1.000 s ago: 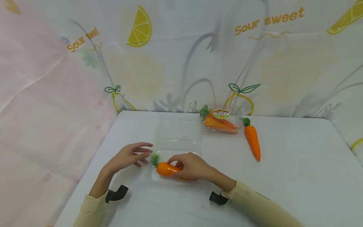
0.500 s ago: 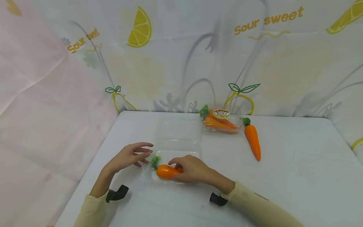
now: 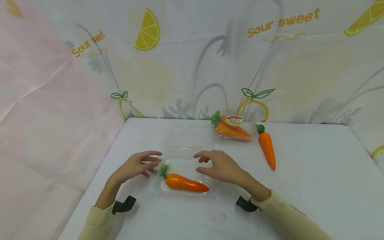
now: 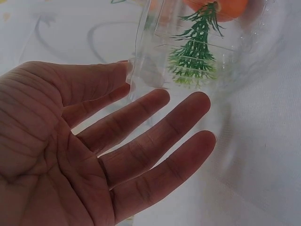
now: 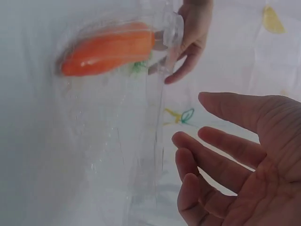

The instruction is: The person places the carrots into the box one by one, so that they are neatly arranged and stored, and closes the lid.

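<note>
An orange carrot (image 3: 184,183) with feathery green leaves (image 4: 195,59) lies in the front part of an open clear plastic clamshell box (image 3: 189,136), leaves to the left, tip to the right. At the box's left edge my left hand (image 3: 138,165) holds its fingers spread; in the left wrist view the thumb is at the box's rim, and whether it touches cannot be told. My right hand (image 3: 222,166) hovers over the box's right side, fingers loosely bent and thumb apart, with nothing between them. The right wrist view shows the carrot (image 5: 110,49) through the clear plastic.
Behind and to the right stands a closed clear box with carrots (image 3: 232,130) under a round label (image 3: 234,120). Beside it lies a loose carrot (image 3: 267,150). A printed curtain (image 3: 186,66) hangs along the back edge of the white table (image 3: 312,173).
My right hand has let go of the carrot in the open box and moved up and to the right. The carrot now lies fully in view. My left hand has stayed in place.
</note>
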